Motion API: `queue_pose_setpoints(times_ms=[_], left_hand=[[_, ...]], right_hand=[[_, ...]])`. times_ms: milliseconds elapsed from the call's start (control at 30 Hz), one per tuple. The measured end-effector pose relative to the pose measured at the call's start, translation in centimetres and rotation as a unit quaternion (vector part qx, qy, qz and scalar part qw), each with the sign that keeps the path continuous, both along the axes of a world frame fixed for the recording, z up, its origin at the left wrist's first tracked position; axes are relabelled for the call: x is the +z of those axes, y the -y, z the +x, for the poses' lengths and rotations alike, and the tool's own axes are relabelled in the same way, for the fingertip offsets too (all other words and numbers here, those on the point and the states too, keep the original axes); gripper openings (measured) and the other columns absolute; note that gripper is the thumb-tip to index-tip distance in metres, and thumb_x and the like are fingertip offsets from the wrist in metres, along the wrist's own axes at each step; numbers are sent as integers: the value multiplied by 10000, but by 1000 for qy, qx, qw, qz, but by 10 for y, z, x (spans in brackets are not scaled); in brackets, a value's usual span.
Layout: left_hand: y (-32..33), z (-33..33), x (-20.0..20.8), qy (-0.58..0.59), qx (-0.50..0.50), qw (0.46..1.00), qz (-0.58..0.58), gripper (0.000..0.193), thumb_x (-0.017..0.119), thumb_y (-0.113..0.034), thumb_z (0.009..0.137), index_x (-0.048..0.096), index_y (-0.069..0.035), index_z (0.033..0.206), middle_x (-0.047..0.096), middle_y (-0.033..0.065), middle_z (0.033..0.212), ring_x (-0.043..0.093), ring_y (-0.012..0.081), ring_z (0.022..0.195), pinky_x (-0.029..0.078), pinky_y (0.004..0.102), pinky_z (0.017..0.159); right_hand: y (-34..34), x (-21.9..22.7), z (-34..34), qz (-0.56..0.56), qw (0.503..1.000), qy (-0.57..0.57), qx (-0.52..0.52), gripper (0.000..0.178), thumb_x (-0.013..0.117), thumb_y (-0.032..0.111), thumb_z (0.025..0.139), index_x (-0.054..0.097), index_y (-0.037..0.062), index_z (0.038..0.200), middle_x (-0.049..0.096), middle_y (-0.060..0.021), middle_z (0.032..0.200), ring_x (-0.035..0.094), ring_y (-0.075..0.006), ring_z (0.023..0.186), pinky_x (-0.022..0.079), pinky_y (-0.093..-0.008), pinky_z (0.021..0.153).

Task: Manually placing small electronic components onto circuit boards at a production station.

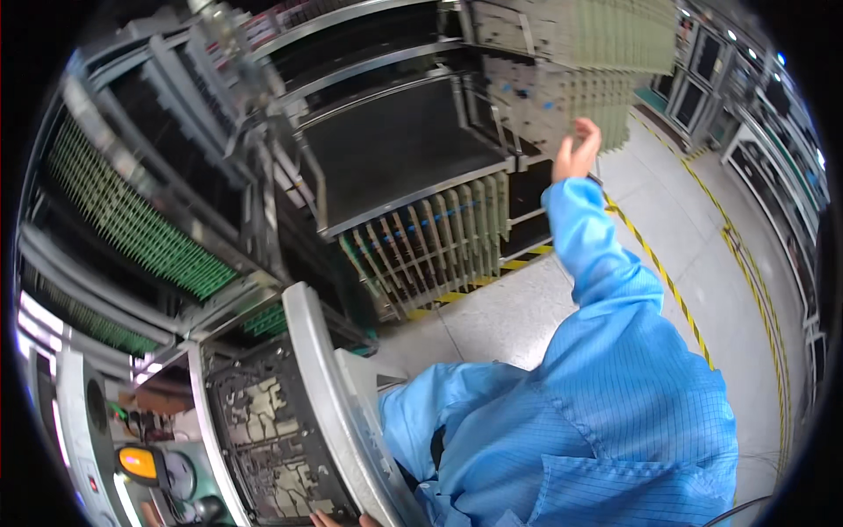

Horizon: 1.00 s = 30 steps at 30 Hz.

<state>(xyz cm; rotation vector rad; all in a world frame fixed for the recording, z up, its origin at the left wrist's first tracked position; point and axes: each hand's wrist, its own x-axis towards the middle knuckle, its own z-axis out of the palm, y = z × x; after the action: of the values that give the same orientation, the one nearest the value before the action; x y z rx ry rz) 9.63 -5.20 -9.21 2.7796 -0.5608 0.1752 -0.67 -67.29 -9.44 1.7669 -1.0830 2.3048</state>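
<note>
My right arm, in a blue gridded sleeve, reaches away to the upper right. My right hand point(578, 151) is raised with fingers loosely bent and apart, and nothing shows in it. Behind it is a rack of pale upright panels point(571, 97); I cannot tell whether the hand touches them. At the lower edge only the fingertips of my left hand point(341, 520) show, spread at the near edge of a black fixture plate point(329, 439). Pale, irregularly shaped inserts point(263, 408) fill cut-outs in that plate. The rest of the left hand is cut off.
A metal cart with a black shelf point(395, 149) stands ahead, with upright panels point(430, 237) racked below. At left, a frame holds green slotted racks point(132, 202). A silver rail point(329, 395) borders the fixture. Yellow-black tape point(659, 255) marks the floor at right.
</note>
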Motion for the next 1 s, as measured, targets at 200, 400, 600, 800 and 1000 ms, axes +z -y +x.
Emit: queue_pose_setpoints(times_ms=[200,400,600,800,1000], left_hand=[[9,-3,0,83,111,988,74,589,392,-446,947,371,1,1331,440,253,1273,490,450,1057,423,500,863],[24,3,12,50,135,987,76,526,441,-346,943,378,28,1308,416,275,1275,497,448,1052,429,494,865],[31,-6,14,81,143,983,80,498,464,-289,929,385,39,1295,414,275,1275,487,443,1080,427,482,884],[20,-1,9,91,98,986,99,497,473,-285,924,388,39,1291,428,278,1260,507,437,1049,447,464,859],[15,-5,10,100,74,979,159,530,473,-306,922,368,40,1309,456,285,1225,556,424,944,489,444,770]], right_hand=[[189,-11,-199,6,956,59,-288,381,513,39,713,513,-16,1091,544,-194,1059,497,-351,1031,379,-423,920],[259,0,-236,271,954,-101,81,528,502,122,808,414,-37,1304,497,-212,1287,473,-290,1196,356,-344,1009],[223,17,-190,357,895,22,265,445,424,81,839,491,3,1271,596,-88,1143,558,-182,1015,437,-297,873],[273,-6,-217,308,904,1,297,316,550,65,861,573,42,1176,639,-33,995,565,-129,930,453,-287,813],[204,-3,-242,229,937,28,263,331,546,28,824,585,16,1152,636,-28,1020,568,-120,928,432,-259,844]])
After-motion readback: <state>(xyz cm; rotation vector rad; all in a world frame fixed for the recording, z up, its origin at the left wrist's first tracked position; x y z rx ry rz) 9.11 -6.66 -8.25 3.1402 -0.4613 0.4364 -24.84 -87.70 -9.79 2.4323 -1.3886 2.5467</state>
